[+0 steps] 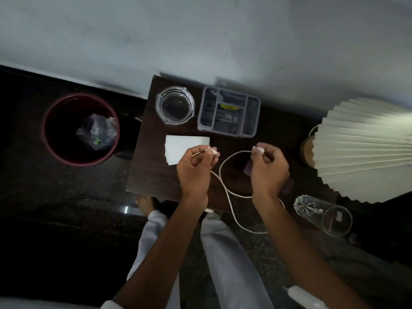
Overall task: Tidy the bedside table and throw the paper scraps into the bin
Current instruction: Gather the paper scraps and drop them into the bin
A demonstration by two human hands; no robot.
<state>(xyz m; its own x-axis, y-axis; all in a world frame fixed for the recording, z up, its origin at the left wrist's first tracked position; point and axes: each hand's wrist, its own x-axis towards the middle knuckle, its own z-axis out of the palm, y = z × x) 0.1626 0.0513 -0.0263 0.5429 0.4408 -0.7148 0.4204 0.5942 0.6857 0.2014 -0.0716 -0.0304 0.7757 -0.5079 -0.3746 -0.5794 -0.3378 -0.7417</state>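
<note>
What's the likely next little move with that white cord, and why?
Probably bring the left hand toward the right hand to fold the cord into a coil: each hand pinches it, and its slack sprawls over the table edge.

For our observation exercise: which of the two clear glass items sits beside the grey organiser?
The wide round ashtray, immediately left of the grey organiser near the wall; the tall tumbler is apart, by the pleated lampshade.

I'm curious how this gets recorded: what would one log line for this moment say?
left hand: pinches white cable | right hand: pinches white cable | paper: on table | bin: on floor, left of table
</note>
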